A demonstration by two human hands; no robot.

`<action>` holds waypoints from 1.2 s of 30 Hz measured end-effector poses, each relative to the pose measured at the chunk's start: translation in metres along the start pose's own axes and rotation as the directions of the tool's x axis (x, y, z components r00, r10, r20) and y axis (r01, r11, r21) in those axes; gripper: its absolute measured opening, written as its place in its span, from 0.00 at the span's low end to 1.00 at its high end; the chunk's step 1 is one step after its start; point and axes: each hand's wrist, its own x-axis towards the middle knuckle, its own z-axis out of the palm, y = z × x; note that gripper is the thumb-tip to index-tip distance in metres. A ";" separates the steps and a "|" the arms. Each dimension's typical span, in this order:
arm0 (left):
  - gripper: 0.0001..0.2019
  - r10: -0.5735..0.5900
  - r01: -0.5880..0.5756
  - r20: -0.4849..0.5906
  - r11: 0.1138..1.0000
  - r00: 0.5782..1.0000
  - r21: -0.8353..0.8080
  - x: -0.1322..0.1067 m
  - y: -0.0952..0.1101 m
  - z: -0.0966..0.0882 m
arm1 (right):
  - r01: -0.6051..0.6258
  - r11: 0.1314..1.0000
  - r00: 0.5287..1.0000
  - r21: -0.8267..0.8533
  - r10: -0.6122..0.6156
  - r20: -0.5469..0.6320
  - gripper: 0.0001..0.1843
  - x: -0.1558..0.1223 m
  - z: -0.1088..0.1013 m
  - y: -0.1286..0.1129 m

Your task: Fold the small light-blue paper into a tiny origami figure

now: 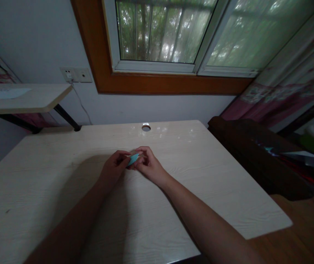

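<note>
A small turquoise piece [133,159], flat and pointed like folded paper, sits between my two hands above the middle of the pale wood-grain desk [173,205]. My left hand [115,164] pinches its left end between thumb and fingers. From the other side, my right hand [149,163] closes its curled fingers and thumb on the right end. Fingers cover part of the piece, so its full shape is hidden.
A round cable hole [146,128] lies near the desk's back edge. On the left stands a raised shelf [38,104] on black legs. Beyond are a wall socket [76,74] with a cord and a window [165,33]. Dark wooden furniture [255,154] stands right of the desk.
</note>
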 end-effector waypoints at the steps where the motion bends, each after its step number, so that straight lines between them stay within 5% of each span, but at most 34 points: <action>1: 0.14 -0.003 0.003 0.002 1.000 1.000 0.005 0.000 -0.001 0.000 | -0.002 1.000 1.000 -0.004 0.002 0.001 0.24 0.000 0.000 -0.001; 9: 0.13 -0.009 0.009 0.010 0.998 1.000 -0.059 0.000 0.003 0.003 | 0.201 0.957 0.978 -0.210 -0.208 -0.013 0.04 0.002 -0.003 -0.008; 14: 0.10 0.062 -0.061 0.014 0.997 0.998 -0.041 -0.005 0.008 0.004 | 0.181 0.961 0.978 -0.208 -0.199 -0.068 0.04 0.004 -0.005 -0.008; 23: 0.10 0.153 -0.143 -0.016 0.954 0.988 0.264 -0.007 0.009 0.001 | 0.212 0.943 0.954 -0.257 -0.257 -0.155 0.03 0.005 -0.008 -0.006; 32: 0.09 0.173 -0.156 -0.087 0.972 0.981 0.173 -0.010 0.013 0.001 | 0.167 0.947 0.929 -0.274 -0.244 -0.278 0.09 0.005 -0.005 -0.014; 36: 0.09 0.185 -0.160 -0.114 0.968 0.976 0.195 -0.010 0.016 0.001 | 0.180 0.937 0.936 -0.298 -0.257 -0.242 0.08 0.004 -0.006 -0.017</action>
